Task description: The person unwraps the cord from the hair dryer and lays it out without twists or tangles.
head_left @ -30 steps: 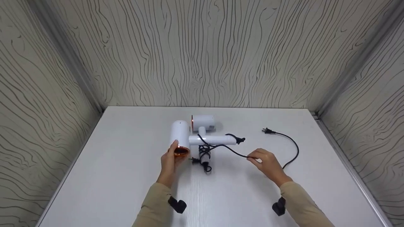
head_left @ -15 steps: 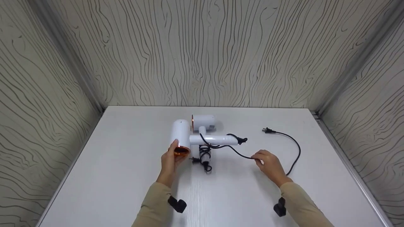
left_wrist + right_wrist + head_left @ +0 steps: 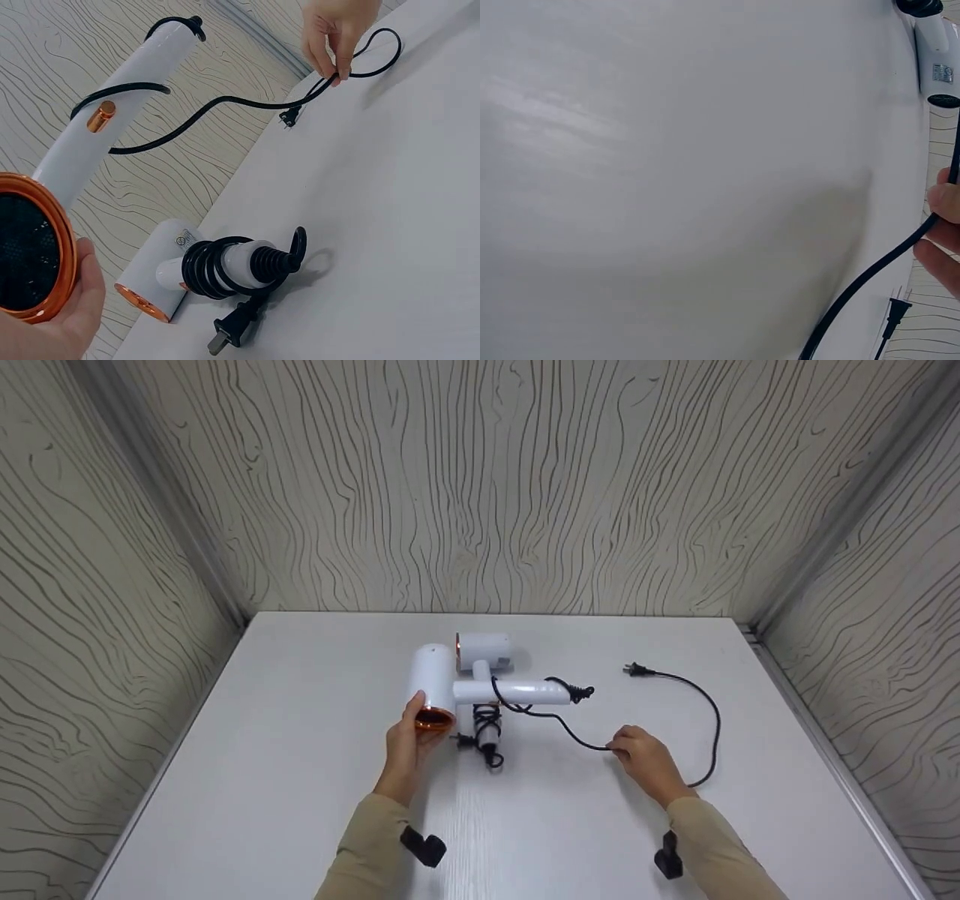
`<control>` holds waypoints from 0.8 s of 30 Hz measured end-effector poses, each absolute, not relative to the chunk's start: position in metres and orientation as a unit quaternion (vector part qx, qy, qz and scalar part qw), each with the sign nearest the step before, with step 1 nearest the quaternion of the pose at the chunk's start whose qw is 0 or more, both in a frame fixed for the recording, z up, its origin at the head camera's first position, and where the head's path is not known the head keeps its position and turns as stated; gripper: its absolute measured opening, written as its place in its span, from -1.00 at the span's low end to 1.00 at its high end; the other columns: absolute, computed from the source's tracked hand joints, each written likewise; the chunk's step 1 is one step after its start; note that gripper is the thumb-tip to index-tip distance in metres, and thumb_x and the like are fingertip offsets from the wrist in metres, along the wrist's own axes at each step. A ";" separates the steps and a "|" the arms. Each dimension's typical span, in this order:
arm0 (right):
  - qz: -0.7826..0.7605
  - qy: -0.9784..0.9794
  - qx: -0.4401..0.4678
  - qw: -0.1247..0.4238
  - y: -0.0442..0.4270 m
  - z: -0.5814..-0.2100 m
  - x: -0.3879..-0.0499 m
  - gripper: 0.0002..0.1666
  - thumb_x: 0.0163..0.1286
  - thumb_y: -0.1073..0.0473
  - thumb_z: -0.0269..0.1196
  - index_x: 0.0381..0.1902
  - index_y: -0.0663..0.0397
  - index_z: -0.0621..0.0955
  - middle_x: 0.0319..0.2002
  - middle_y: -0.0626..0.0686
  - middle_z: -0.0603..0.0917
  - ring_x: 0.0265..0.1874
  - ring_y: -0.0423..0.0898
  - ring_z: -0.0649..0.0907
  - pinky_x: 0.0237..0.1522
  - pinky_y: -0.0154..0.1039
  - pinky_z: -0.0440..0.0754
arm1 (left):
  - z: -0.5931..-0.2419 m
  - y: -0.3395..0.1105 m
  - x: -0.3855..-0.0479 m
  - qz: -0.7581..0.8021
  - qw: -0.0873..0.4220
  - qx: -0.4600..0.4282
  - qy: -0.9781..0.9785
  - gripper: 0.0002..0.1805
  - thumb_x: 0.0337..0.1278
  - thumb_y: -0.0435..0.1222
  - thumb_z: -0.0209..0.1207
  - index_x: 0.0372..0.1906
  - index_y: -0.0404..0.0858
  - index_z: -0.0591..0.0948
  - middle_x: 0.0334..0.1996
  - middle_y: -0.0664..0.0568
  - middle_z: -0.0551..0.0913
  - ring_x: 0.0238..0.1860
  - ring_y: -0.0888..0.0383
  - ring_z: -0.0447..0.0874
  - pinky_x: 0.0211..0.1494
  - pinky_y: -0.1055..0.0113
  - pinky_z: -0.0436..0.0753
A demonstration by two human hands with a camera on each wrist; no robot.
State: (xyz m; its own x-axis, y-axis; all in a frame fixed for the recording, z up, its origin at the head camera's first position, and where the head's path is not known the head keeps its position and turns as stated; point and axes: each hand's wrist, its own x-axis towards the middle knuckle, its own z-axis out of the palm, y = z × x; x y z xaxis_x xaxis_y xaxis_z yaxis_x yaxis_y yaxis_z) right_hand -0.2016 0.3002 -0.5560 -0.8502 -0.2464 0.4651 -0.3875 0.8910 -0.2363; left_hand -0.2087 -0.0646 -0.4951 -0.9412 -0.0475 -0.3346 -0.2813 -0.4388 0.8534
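A white hair dryer [image 3: 433, 675] with a copper-coloured rim is held up above the table by my left hand [image 3: 406, 746], which grips its barrel near that rim. Its handle [image 3: 540, 692] points right, and the black power cord [image 3: 225, 101] loops around it. My right hand [image 3: 643, 757] pinches this cord between thumb and fingers, to the right of the handle. Beyond the hand the cord curves back to its two-pin plug [image 3: 637, 670], lying on the table. In the right wrist view the cord [image 3: 877, 266] runs down from the fingertips [image 3: 945, 199].
A second white hair dryer [image 3: 484, 651] lies on the white table [image 3: 300, 780] behind and beneath the held one. Its cord [image 3: 210, 266] is wound round its handle, with the plug [image 3: 234, 324] beside it. Wood-patterned panels [image 3: 480, 495] stand at the back and sides.
My right hand has moved slightly right and toward me with the cord. The loop around the handle has slid toward the handle's end. The held hair dryer has shifted a little right.
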 end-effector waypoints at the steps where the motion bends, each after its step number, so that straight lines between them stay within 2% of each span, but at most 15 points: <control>1: 0.161 -0.948 0.167 0.218 0.301 -0.558 -0.202 -0.80 -0.05 0.52 0.41 -0.52 0.14 0.72 -0.41 -0.01 0.62 -0.37 -0.11 0.66 -0.28 -0.30 0.70 | -0.495 -0.065 -0.208 0.834 0.071 -0.153 0.526 -0.19 0.29 0.12 -0.01 0.31 -0.50 0.26 -0.05 -0.10 0.55 -0.22 0.19 0.71 0.17 0.25 0.67; 8: 0.160 -0.959 0.151 0.181 0.303 -0.563 -0.203 -0.84 0.01 0.49 0.38 -0.50 0.16 0.74 -0.48 -0.03 0.61 -0.42 -0.10 0.65 -0.32 -0.29 0.67 | -0.496 -0.065 -0.208 0.831 0.075 -0.146 0.531 -0.19 0.30 0.13 -0.04 0.32 -0.49 0.26 -0.10 -0.06 0.55 -0.22 0.22 0.69 0.21 0.26 0.64; 15: 0.160 -0.971 0.124 0.131 0.309 -0.564 -0.202 -0.87 0.04 0.45 0.37 -0.49 0.15 0.76 -0.49 -0.03 0.62 -0.43 -0.12 0.64 -0.30 -0.25 0.68 | -0.497 -0.067 -0.207 0.826 0.078 -0.155 0.536 -0.16 0.28 0.15 -0.03 0.34 -0.48 0.23 -0.02 -0.12 0.52 -0.21 0.21 0.69 0.23 0.22 0.63; 24: 0.152 -0.975 0.114 0.119 0.316 -0.565 -0.203 -0.89 0.07 0.43 0.36 -0.50 0.14 0.75 -0.47 -0.03 0.62 -0.39 -0.10 0.65 -0.26 -0.21 0.68 | -0.497 -0.066 -0.207 0.828 0.079 -0.159 0.532 -0.15 0.28 0.16 -0.02 0.35 -0.47 0.22 0.02 -0.13 0.51 -0.19 0.20 0.68 0.25 0.20 0.62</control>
